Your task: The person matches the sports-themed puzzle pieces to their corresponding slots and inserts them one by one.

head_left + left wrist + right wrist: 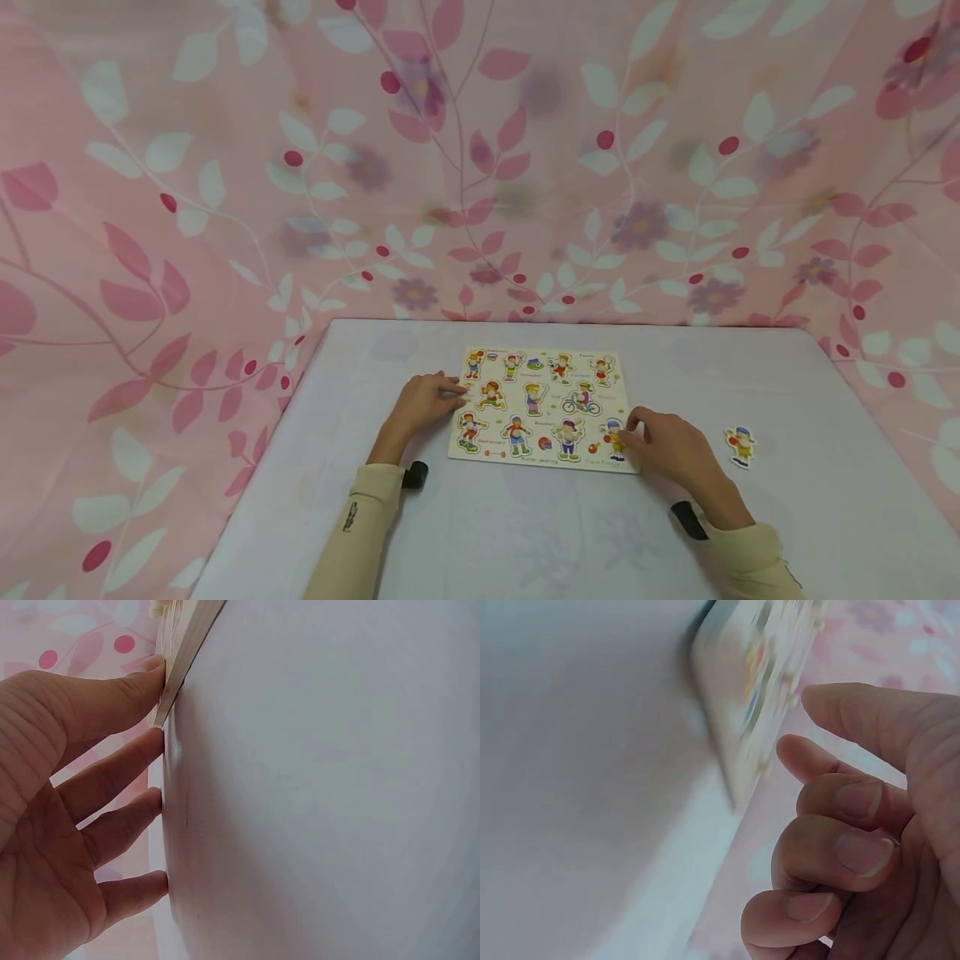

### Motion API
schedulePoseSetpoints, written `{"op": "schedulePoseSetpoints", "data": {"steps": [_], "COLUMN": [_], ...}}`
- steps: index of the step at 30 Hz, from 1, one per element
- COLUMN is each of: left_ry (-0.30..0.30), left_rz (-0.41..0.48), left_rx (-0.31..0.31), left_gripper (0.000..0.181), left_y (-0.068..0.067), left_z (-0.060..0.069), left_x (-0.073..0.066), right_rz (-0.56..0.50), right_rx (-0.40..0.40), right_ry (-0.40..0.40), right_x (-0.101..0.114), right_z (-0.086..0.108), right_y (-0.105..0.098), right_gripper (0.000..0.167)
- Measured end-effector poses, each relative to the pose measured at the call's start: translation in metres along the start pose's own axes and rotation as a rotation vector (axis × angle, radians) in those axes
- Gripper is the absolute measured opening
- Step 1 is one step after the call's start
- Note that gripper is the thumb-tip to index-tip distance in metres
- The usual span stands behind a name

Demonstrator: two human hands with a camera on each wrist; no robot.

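Note:
A pale wooden puzzle board (551,417) with several sports-figure pieces lies flat on the table. At its left edge is my left hand (427,404); in the left wrist view the thumb (124,697) rests on the board's edge while the other fingers, spread, touch the tabletop. My right hand (671,442) hovers by the lower right corner, beside a blue-capped figure piece (615,439). In the right wrist view its thumb (855,709) and index finger are apart with nothing between them, the other fingers loosely curled. A similar blue-capped figure piece (741,447) lies loose to the right.
White cloth covers the table (480,533). Behind it hangs a pink floral curtain (480,167). Dark wrist-worn devices sit at both cuffs, the left one (416,476) close to the board's lower left corner.

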State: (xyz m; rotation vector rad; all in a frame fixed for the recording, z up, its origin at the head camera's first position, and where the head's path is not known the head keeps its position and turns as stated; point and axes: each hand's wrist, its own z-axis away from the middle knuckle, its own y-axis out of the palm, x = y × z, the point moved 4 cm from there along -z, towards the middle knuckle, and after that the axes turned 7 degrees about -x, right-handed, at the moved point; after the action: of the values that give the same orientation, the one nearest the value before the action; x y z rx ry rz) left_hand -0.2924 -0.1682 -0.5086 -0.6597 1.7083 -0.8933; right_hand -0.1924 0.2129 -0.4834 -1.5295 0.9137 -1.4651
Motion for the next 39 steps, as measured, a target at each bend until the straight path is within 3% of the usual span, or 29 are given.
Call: {"op": "schedulePoseSetpoints", "data": {"steps": [6, 13, 23, 32, 39], "left_ry": [-0.005, 0.005, -0.009, -0.004, -0.013], "left_rz": [0.004, 0.006, 0.007, 0.005, 0.006], "left_rx": [0.001, 0.001, 0.003, 0.001, 0.012], "left_gripper": [0.019, 0.019, 0.020, 0.020, 0.020], "left_y": [-0.001, -0.001, 0.001, -0.001, 0.000], "left_z": [0.000, -0.001, -0.001, -0.001, -0.001], "left_x": [0.000, 0.000, 0.000, -0.001, 0.001], "right_rz": [0.012, 0.007, -0.008, -0.023, -0.016], "right_rx": [-0.006, -0.047, -0.027, 0.000, -0.008], "right_ry": [0.065, 0.078, 0.153, 0.237, 0.231], "right_x": [-0.036, -0.069, -0.111, -0.140, -0.154], "right_z": [0.009, 0.020, 0.028, 0.031, 0.034], "right_y": [-0.012, -0.029, -0.049, -0.051, -0.050], "right_gripper": [0.025, 0.026, 0.034, 0.043, 0.047]}}
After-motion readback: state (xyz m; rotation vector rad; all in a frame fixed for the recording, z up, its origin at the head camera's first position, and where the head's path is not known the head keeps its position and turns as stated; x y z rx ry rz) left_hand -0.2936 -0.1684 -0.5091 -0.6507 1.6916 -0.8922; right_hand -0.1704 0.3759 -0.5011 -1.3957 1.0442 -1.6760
